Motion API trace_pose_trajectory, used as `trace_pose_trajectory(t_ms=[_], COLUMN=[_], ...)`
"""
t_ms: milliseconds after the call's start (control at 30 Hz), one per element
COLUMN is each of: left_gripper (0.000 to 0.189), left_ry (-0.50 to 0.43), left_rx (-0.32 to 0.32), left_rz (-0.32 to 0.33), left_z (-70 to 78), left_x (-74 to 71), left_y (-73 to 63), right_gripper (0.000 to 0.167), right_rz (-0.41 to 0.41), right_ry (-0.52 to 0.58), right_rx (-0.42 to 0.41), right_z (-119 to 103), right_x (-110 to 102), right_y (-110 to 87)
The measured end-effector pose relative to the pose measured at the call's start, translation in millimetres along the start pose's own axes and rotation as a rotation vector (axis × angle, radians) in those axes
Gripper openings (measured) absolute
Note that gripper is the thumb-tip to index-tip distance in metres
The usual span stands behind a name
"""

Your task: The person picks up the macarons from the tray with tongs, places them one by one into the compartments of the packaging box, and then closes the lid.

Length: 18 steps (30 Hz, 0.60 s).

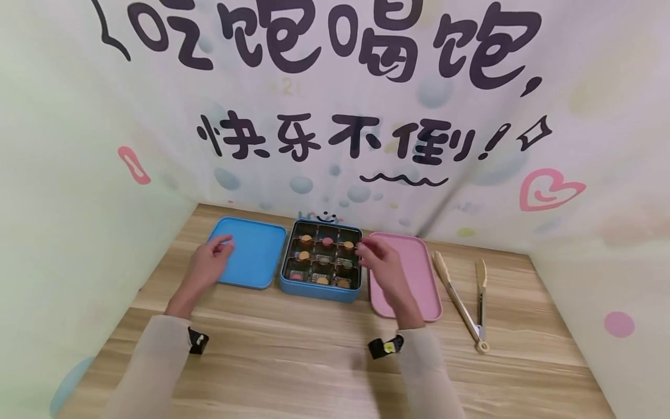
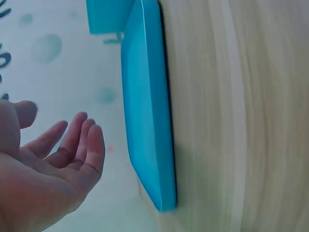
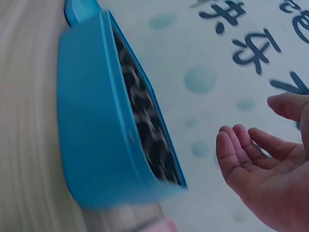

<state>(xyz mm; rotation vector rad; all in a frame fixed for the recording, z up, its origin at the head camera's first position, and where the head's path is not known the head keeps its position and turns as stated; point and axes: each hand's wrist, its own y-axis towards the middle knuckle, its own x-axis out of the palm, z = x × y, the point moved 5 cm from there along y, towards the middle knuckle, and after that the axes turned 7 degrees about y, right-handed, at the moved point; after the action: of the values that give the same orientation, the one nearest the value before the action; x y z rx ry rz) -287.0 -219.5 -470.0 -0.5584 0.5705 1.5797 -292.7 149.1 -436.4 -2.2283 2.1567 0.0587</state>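
A blue square box (image 1: 320, 292) stands at the back of the wooden table. Its dark divider insert (image 1: 323, 254) has several compartments with small round pieces, tan, pink and brownish, in most of them. Over the left side of a flat blue lid or tray (image 1: 255, 253), my left hand (image 1: 209, 263) hovers with loosely bent fingers and holds nothing. My right hand (image 1: 384, 269) is at the box's right edge, above a pink tray (image 1: 419, 276). In the right wrist view its fingers (image 3: 241, 157) are relaxed, thumb apart, beside the box (image 3: 91, 121), with nothing held.
Tongs (image 1: 460, 302) with tan tips lie spread at the right of the pink tray. A printed cloth backdrop (image 1: 335, 198) rises right behind the box and trays. Bare wooden tabletop (image 1: 293, 349) runs in front of the box, between my forearms.
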Motion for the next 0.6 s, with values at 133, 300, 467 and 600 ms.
trace_pose_trajectory(t_ms=[133, 300, 467, 600], left_gripper=[0.063, 0.075, 0.083, 0.084], left_ry=[-0.002, -0.041, -0.009, 0.0], left_rx=[-0.069, -0.141, -0.147, -0.194], left_rz=[0.018, -0.023, -0.062, -0.056], left_z=[-11.5, -26.1, -35.2, -43.4], left_x=[-13.9, -24.0, -27.3, -29.4], left_y=[3.3, 5.3, 8.6, 8.2], right_gripper=[0.038, 0.043, 0.048, 0.051], right_rz=[-0.098, -0.216, -0.268, -0.294], right_ry=[0.067, 0.124, 0.174, 0.157], right_rx=[0.029, 0.057, 0.12, 0.175], right_z=[6.5, 11.8, 16.4, 21.3], right_x=[39.8, 82.5, 117.0, 139.0], right_y=[2.9, 6.2, 4.6, 0.5])
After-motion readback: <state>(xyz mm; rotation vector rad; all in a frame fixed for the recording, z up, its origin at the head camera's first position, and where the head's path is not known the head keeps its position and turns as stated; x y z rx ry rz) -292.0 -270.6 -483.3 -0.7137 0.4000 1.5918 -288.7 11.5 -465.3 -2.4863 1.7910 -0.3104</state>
